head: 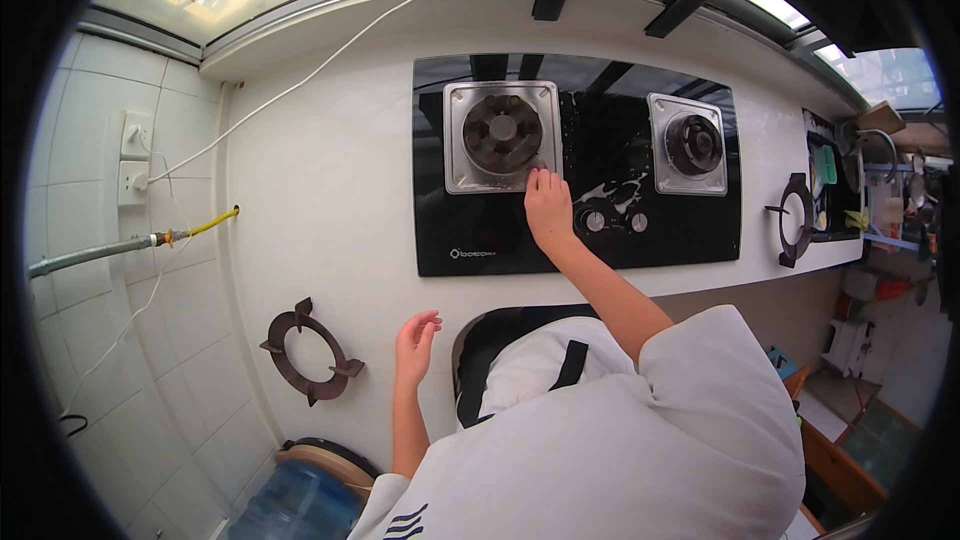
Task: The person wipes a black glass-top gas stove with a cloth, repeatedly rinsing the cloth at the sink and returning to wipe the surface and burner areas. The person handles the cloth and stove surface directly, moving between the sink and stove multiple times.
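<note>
A black glass gas hob [495,240] with two burners lies before me on the white counter. My right hand [549,210] is at the lower right corner of the left burner's square metal tray [454,157], fingers bent together; whether they hold something small cannot be told. The left burner [502,127] and the right burner [694,144] stand without pan supports. White suds [619,195] lie above the two knobs [595,221]. My left hand [418,345] hovers by the counter's front edge, fingers loosely curled and holding nothing. To its left rests a dark iron pan support [307,352].
Another pan support [795,221] sits on the counter at right, beside a sink [829,232] with a green item in it. A white cable [315,75] runs from the wall socket across the back left. A blue water bottle [300,502] stands at lower left.
</note>
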Tool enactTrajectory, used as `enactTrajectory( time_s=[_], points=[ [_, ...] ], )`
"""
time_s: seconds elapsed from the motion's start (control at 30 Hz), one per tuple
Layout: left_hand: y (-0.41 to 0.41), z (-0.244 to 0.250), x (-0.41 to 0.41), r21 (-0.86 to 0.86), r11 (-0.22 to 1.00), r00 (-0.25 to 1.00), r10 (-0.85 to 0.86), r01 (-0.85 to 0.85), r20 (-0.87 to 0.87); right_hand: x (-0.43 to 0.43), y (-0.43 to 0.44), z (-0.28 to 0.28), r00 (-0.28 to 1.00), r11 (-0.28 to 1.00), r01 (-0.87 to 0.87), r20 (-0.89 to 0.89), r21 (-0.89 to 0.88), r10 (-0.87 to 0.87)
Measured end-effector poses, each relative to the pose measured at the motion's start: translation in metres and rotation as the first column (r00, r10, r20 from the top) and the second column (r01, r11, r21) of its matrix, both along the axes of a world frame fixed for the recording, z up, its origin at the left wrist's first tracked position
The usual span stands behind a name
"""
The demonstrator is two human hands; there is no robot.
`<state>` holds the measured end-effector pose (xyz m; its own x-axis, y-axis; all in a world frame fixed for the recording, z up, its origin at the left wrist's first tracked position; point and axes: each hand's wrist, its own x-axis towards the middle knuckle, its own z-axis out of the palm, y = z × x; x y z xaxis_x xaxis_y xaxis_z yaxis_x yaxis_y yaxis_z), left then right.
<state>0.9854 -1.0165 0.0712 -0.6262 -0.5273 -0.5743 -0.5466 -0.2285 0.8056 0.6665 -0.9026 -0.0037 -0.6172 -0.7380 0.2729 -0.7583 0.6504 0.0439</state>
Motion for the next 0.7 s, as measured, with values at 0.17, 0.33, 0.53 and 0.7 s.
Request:
enactTrajectory(
  time_s=[0.17,0.33,0.53,0.7],
  points=[
    [-0.001,-0.001,0.002,-0.001,1.000,1.000,0.009,-0.009,-0.025,0.050,-0.062,-0.007,0.997,0.994,-0.035,0.071,-0.107,0.043],
    [-0.007,0.009,0.003,-0.029,0.999,1.000,-0.013,0.014,0.013,0.068,-0.114,-0.013,0.987,0.969,-0.114,0.083,-0.218,0.135],
    [-0.010,0.005,0.019,-0.031,0.999,0.999,0.027,-0.027,0.021,0.021,-0.022,-0.001,0.991,0.987,-0.101,0.073,-0.128,0.111],
    [-0.004,-0.008,0.028,-0.029,0.999,1.000,0.029,-0.029,-0.011,-0.013,0.051,0.002,0.997,1.000,-0.005,0.074,-0.010,0.006]
  ],
)
